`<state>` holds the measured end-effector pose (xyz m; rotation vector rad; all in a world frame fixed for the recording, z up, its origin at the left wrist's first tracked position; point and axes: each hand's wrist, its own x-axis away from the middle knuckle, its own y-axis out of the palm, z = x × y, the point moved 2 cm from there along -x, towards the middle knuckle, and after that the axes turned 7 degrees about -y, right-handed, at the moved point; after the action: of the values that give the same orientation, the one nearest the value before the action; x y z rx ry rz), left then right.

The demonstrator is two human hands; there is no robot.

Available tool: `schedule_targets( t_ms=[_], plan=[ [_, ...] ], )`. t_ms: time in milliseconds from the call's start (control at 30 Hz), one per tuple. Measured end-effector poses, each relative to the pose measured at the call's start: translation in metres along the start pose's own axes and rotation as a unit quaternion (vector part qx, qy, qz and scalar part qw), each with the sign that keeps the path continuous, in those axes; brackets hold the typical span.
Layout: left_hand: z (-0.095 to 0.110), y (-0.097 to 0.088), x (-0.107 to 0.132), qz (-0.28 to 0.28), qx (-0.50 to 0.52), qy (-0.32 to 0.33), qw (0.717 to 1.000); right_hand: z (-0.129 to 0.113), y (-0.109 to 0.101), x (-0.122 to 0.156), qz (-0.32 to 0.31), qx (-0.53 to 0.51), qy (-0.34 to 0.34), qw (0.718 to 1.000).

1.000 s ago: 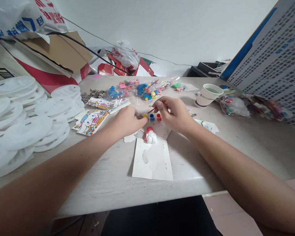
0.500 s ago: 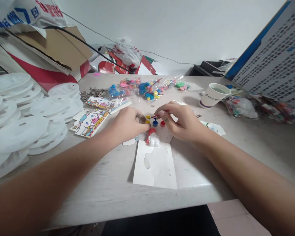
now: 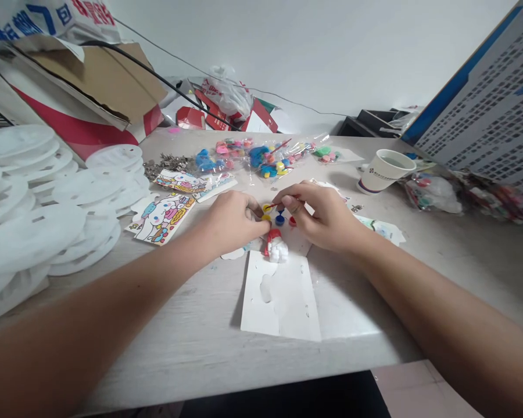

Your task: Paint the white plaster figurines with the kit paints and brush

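My right hand (image 3: 311, 212) pinches a thin red paintbrush (image 3: 295, 199), its tip at the small yellow paint pot (image 3: 266, 216). The fingers of my left hand (image 3: 233, 217) are closed on the side of that pot, whose yellow lid is flipped up. Right beside it stand a blue paint pot (image 3: 279, 220) and a red paint pot (image 3: 292, 221), the latter partly behind my right hand. Nearer me, a small red and white figurine (image 3: 276, 247) lies on the far end of a folded white card (image 3: 283, 302) with a cut-out hole.
White plastic discs (image 3: 39, 232) are piled at the left, near printed cartoon cards (image 3: 163, 217). Clear bags of coloured pieces (image 3: 261, 159) lie at the back. A paper cup (image 3: 386, 170) of liquid stands at right, with more bags (image 3: 433, 193) beyond it.
The whole view has shifted slightly, with the table things a little farther right. Both hands keep their holds, and the brush stays at the yellow pot.
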<state>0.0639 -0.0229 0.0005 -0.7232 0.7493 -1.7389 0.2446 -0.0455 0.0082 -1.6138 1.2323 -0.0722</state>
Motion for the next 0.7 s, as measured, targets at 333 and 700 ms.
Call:
schedule_targets(
  t_ms=[333, 700],
  plan=[
    [0.001, 0.000, 0.002, -0.007, 0.002, -0.001, 1.000, -0.003, -0.013, 0.007, 0.070, -0.158, 0.075, 0.982],
    [-0.003, -0.005, 0.005, 0.013, -0.014, -0.019, 1.000, -0.015, -0.014, 0.015, 0.026, -0.178, 0.193, 0.965]
  ],
)
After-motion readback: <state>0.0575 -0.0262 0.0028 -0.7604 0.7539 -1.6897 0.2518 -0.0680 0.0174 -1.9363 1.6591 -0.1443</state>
